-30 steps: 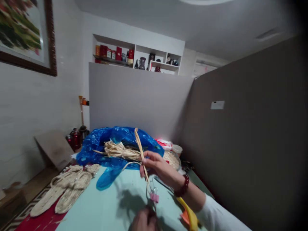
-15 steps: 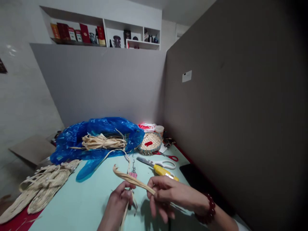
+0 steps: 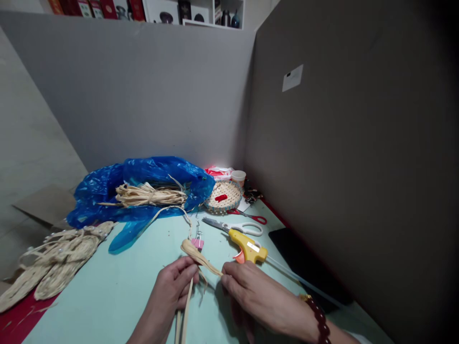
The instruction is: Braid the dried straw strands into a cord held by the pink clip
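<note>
Grey partitions [image 3: 143, 86] box in a pale green worktop [image 3: 125, 286]; using the pink binder clip [image 3: 197, 244] as reference. Straw-coloured strip [image 3: 203, 261] is the key piece: its rounded, doubled end sits right by the clip, on the wearer's side. Long axis slants from there rightward and back toward the wearer, narrowing into the right hand [image 3: 260, 296]. Right fingers pinch that narrow end, right of the clip and nearer the wearer. Left hand [image 3: 170, 289] is left of the clip, also on the wearer's side, thumb and forefinger closed on loose strands [image 3: 185, 313] trailing toward the wearer. So strip and strands run at an angle, meeting just short of the clip. Doubled end is nearer the left hand; can't tell if the left fingertips touch it. My read: that crossing angle is what matters, with the right hand controlling it. Around the clip: thin cord [image 3: 179, 207] comes in from the far side, off the blue bag [image 3: 96, 184]; yellow glue gun [image 3: 247, 246] near on the right; white-handled scissors [image 3: 251, 228] beyond, to the right; woven sandals [image 3: 64, 267] well left.
</note>
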{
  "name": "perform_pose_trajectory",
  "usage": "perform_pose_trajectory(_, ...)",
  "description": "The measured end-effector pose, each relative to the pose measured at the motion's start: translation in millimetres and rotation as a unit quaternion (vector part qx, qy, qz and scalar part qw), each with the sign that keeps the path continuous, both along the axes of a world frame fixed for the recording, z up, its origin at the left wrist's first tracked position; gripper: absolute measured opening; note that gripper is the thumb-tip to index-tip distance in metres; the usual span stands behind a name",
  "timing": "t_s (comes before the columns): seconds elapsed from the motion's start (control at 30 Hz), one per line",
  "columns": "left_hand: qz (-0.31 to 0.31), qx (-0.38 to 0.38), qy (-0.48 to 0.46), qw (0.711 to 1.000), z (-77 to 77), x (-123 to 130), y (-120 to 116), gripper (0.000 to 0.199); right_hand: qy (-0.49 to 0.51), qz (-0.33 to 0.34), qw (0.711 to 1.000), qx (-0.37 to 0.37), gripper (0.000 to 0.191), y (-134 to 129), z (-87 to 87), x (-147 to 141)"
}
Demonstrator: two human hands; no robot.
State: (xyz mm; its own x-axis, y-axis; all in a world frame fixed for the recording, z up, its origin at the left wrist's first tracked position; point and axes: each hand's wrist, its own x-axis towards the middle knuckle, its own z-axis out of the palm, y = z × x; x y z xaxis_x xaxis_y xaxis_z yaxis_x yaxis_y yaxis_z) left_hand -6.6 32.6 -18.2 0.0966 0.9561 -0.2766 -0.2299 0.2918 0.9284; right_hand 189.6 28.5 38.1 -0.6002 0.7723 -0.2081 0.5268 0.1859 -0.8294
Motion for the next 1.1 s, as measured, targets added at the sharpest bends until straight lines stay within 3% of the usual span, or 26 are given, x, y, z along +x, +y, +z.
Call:
perform_pose_trajectory(0.07,-0.001,0.004,-0.003,1.0,-1.1,0,1,0.037,-0.052,-0.023,0.993,0.105,0.031,-2,-1.1,-2)
perform_pose_trajectory(0.13,0.001,0.009,-0.003,1.0,-3.0,0,1,0.035,-0.086,-0.036,0.985,0.146,0.029,-5,-4.1,-4)
perform_pose_trajectory(0.27,-0.006,0.015,-0.001,1.0,-5.4,-2,2,0.034,-0.114,-0.02,0.982,0.147,0.029,-8,-8.1,-6)
perform_pose_trajectory(0.4,-0.008,0.017,0.008,1.0,-2.1,-2,0,0.03,-0.111,-0.036,0.982,0.146,0.03,-5,0.6,-14)
perform_pose_trajectory(0.5,-0.017,0.011,0.015,1.0,1.4,-2,-2,0.028,-0.089,-0.055,0.976,0.193,0.021,3,4.3,-24)
perform_pose_trajectory(0.6,-0.009,0.022,0.03,0.999,2.2,-1,-1,0.028,-0.058,-0.056,0.97,0.228,0.013,12,-2.9,-31)
perform_pose_trajectory(0.73,-0.005,0.027,0.051,0.998,1.0,-1,-1,0.032,-0.008,-0.068,0.976,0.208,0.011,19,-15.0,-31)
perform_pose_trajectory(1.1,-0.012,0.001,0.081,0.997,8.1,0,-6,0.03,0.053,-0.107,0.976,0.18,0.007,20,-23.8,-28)
